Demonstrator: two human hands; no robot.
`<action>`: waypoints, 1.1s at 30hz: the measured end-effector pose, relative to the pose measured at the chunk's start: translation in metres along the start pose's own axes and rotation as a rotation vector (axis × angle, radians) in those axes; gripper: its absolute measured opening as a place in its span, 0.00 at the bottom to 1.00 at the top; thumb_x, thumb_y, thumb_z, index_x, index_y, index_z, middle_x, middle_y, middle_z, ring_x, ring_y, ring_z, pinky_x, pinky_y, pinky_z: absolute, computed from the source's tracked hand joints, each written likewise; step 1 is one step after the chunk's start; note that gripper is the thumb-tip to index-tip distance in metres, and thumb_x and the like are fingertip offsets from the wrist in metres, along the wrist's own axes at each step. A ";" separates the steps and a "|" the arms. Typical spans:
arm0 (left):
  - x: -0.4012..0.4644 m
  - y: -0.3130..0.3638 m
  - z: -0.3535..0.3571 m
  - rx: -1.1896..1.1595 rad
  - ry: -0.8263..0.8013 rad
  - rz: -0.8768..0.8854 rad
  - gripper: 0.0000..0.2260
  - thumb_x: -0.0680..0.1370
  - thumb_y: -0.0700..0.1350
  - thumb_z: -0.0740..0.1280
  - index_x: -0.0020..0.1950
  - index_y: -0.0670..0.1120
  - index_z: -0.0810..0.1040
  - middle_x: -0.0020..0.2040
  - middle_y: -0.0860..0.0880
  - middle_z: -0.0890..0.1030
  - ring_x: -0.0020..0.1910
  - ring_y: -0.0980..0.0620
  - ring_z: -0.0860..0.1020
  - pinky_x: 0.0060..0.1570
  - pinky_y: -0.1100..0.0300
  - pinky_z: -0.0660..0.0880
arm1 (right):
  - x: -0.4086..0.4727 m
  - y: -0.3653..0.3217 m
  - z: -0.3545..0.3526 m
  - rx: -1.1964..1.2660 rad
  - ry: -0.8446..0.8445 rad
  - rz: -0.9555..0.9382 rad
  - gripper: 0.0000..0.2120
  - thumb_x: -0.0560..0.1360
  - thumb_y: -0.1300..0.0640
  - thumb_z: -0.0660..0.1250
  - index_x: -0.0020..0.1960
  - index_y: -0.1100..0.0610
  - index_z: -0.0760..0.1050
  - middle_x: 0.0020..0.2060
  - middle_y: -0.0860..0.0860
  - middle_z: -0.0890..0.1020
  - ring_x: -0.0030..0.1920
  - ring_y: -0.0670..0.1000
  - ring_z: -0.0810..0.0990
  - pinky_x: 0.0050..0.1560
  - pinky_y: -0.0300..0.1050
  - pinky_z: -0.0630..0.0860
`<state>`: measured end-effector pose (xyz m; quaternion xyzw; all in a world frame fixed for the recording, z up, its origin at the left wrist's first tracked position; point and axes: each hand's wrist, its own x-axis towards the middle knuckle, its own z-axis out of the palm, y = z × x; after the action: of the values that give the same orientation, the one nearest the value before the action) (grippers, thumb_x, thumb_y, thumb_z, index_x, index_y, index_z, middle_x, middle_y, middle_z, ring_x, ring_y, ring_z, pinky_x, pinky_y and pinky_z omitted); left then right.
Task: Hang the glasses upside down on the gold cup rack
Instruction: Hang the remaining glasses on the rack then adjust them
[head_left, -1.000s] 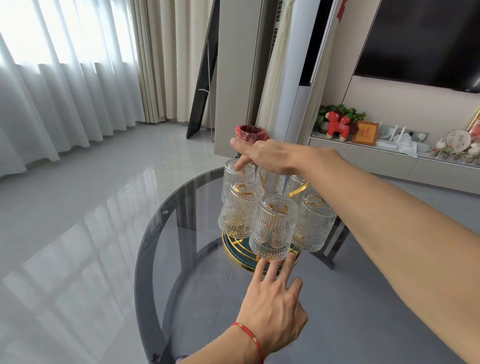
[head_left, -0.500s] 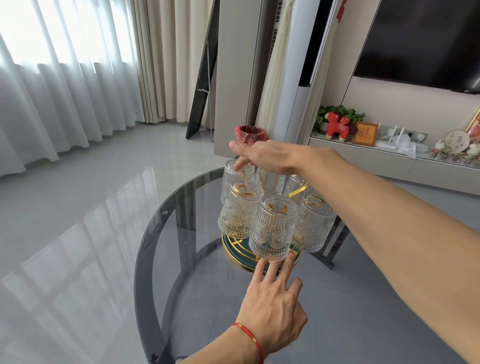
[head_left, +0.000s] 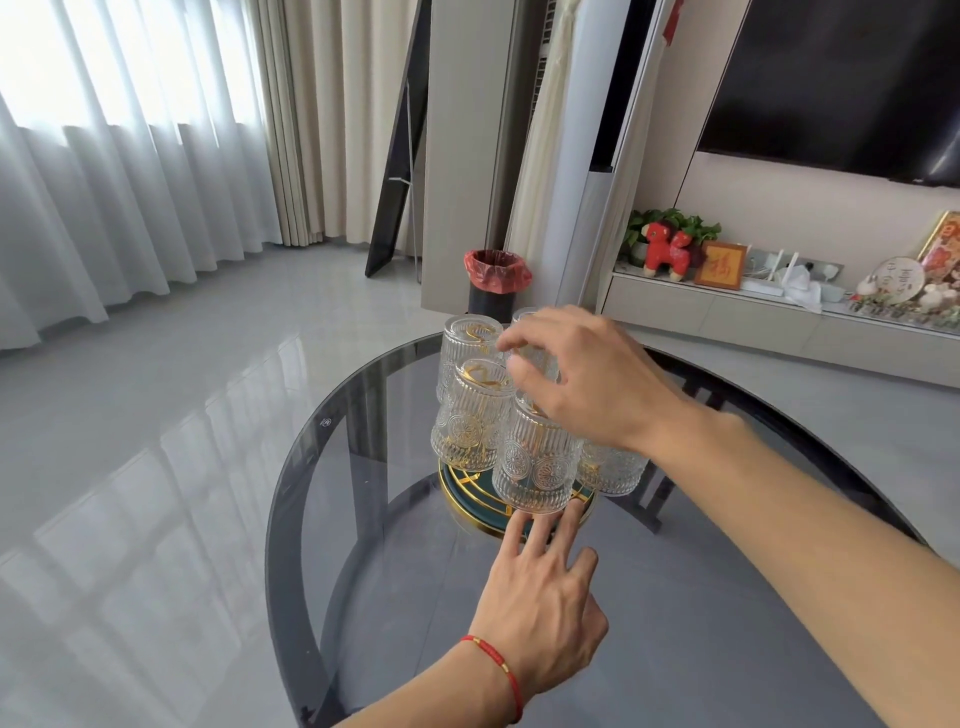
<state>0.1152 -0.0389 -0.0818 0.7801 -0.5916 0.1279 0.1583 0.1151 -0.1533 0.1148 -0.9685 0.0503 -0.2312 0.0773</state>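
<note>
Several ribbed clear glasses hang upside down on the gold cup rack, whose round green and gold base (head_left: 470, 498) stands on the dark glass table (head_left: 363, 545). The front glass (head_left: 535, 462) hangs nearest me, another glass (head_left: 470, 415) to its left, a far-left glass (head_left: 467, 348) behind. My right hand (head_left: 587, 379) hovers over the rack's top with fingers spread and curled, holding nothing; it hides the rack's centre. My left hand (head_left: 540, 603) lies flat on the table, fingertips touching the base's front rim.
A bin with a red liner (head_left: 496, 283) stands on the floor behind the table. A low cabinet (head_left: 753, 322) with ornaments runs along the right wall under a dark screen. Curtains cover the window at the left. The table's round edge curves close on the left.
My right hand has pulled back from the far-left glass toward me and now sits over the rack's middle. The left hand stays at the base. The view has tilted down a little.
</note>
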 end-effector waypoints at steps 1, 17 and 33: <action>0.000 0.000 0.000 0.001 0.001 0.001 0.15 0.73 0.51 0.62 0.52 0.44 0.80 0.77 0.38 0.70 0.65 0.37 0.74 0.68 0.40 0.68 | -0.009 -0.002 0.004 -0.052 -0.073 0.005 0.18 0.81 0.45 0.62 0.67 0.49 0.78 0.64 0.49 0.81 0.67 0.51 0.75 0.68 0.58 0.72; 0.001 -0.001 -0.001 -0.003 0.051 0.004 0.14 0.73 0.50 0.62 0.49 0.44 0.81 0.67 0.40 0.77 0.64 0.38 0.72 0.67 0.42 0.69 | -0.022 -0.028 0.034 -0.172 -0.268 0.052 0.33 0.78 0.31 0.55 0.82 0.37 0.57 0.77 0.58 0.66 0.79 0.55 0.59 0.79 0.61 0.52; 0.001 -0.001 0.003 0.024 0.036 -0.009 0.17 0.73 0.52 0.60 0.55 0.45 0.80 0.61 0.42 0.78 0.63 0.39 0.71 0.69 0.42 0.67 | -0.024 -0.038 0.038 -0.295 -0.306 0.036 0.38 0.76 0.35 0.55 0.83 0.44 0.51 0.76 0.63 0.66 0.79 0.62 0.59 0.77 0.69 0.51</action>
<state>0.1167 -0.0408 -0.0844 0.7822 -0.5835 0.1482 0.1602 0.1136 -0.1077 0.0777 -0.9921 0.0885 -0.0703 -0.0546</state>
